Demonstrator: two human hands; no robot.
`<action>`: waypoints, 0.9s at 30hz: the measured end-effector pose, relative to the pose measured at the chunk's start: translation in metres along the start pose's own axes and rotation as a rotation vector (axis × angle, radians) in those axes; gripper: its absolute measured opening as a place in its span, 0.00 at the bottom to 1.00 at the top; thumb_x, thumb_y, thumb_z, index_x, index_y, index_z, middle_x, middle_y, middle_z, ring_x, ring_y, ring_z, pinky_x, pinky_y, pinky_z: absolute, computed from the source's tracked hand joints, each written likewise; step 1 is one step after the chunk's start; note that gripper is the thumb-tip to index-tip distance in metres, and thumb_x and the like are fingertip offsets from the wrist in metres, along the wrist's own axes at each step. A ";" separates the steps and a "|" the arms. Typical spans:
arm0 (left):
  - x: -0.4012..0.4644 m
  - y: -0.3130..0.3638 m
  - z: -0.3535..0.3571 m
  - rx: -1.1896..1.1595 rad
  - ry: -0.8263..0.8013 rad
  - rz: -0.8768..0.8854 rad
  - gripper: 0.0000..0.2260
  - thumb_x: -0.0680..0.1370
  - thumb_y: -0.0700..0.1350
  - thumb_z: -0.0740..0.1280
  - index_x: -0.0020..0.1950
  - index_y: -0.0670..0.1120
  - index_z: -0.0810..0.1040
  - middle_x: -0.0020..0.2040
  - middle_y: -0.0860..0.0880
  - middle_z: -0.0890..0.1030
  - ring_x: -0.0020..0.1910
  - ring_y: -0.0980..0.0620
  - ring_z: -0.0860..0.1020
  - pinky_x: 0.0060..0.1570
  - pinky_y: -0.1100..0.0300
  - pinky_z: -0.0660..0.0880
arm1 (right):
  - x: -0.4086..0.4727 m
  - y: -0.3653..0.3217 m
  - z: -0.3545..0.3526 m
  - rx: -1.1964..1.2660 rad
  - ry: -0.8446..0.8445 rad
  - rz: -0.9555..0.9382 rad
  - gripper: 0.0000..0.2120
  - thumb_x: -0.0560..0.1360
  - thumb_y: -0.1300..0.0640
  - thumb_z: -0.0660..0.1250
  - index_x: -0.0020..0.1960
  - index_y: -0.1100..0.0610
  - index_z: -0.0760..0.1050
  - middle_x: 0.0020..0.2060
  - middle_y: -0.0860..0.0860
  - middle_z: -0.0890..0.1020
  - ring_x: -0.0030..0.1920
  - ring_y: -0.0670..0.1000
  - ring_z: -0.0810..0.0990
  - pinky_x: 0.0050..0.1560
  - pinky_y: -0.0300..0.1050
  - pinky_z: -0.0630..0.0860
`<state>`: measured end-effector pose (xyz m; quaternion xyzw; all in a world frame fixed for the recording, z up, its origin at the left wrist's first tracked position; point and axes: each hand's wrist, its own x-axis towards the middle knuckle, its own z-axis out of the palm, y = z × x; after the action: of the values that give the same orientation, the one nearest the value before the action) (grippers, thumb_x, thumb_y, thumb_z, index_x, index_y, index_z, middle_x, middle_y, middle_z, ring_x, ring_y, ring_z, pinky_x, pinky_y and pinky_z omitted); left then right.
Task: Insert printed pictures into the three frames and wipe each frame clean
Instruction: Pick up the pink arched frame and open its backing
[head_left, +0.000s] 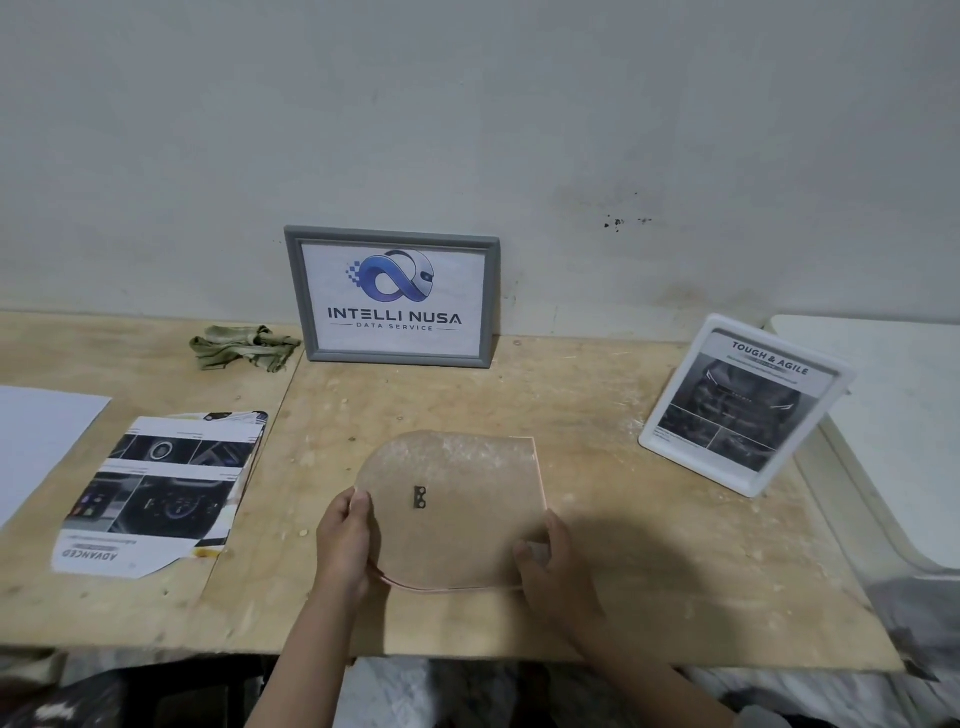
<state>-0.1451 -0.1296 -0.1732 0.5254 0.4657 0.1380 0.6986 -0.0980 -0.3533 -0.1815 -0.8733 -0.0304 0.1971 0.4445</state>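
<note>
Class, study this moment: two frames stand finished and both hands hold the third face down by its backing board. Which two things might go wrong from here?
1. The left hand and right hand hold the third frame only at its edges; the grip may slip and the backing shift.
2. The white frame stands tilted near the table edge; a nudge might topple it.

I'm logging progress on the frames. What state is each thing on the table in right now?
Grey frame: upright against the wall, logo print inside.
White frame: standing tilted, car print inside.
Third frame: face down, backing board up.
Left hand: grips the third frame's left edge.
Right hand: holds its right edge.
Cloth: crumpled, untouched.
Printed pages: lying flat, loose.
</note>
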 end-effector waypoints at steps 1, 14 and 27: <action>0.003 0.000 -0.005 0.002 0.010 0.020 0.08 0.81 0.44 0.61 0.46 0.48 0.78 0.47 0.42 0.80 0.46 0.46 0.75 0.47 0.53 0.72 | -0.001 -0.003 0.004 0.008 -0.002 -0.001 0.19 0.76 0.59 0.63 0.67 0.55 0.65 0.46 0.46 0.75 0.42 0.42 0.73 0.39 0.30 0.68; 0.022 0.020 -0.050 0.131 0.125 0.044 0.08 0.78 0.45 0.62 0.44 0.45 0.79 0.51 0.42 0.80 0.54 0.42 0.76 0.56 0.48 0.72 | -0.017 -0.040 0.047 0.057 0.002 -0.056 0.18 0.70 0.52 0.62 0.59 0.53 0.73 0.50 0.48 0.80 0.50 0.48 0.78 0.52 0.43 0.75; -0.007 0.058 -0.042 -0.123 0.101 0.037 0.07 0.79 0.38 0.63 0.55 0.43 0.76 0.52 0.43 0.79 0.51 0.46 0.76 0.55 0.53 0.73 | -0.002 -0.037 0.034 0.223 0.101 0.037 0.29 0.69 0.38 0.63 0.64 0.54 0.70 0.59 0.53 0.78 0.59 0.54 0.77 0.62 0.54 0.73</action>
<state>-0.1646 -0.0853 -0.1205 0.4825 0.4814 0.2055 0.7023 -0.1078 -0.3051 -0.1699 -0.8278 0.0301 0.1632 0.5360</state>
